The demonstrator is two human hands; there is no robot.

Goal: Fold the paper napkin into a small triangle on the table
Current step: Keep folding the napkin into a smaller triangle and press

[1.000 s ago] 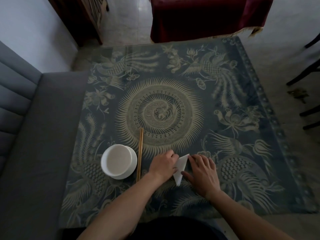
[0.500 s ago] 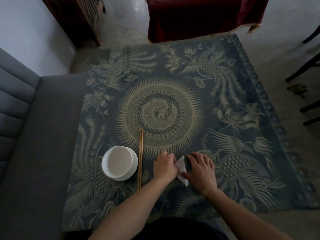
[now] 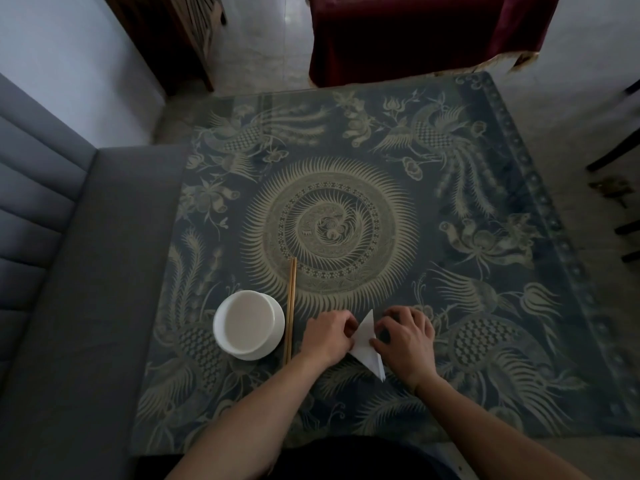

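While fingers curl, left hand (image 3: 327,336), right hand (image 3: 407,339) pinch napkin (image 3: 365,341).

Matt white paper napkin (image 3: 364,344), glossy white bowl (image 3: 248,324), wooden chopsticks (image 3: 290,310), glassy patterned table (image 3: 485,271).

Lighting is dim and bluish overall. The brightest zone is the pale floor (image 3: 263,46) beyond the table's far edge. Wide-angle distortion bends lines at the frame edges. Focus is sharp; no glare.

Patterned table (image 3: 450,161) bears bowl (image 3: 248,325), chopsticks (image 3: 290,310), folded napkin (image 3: 366,344)
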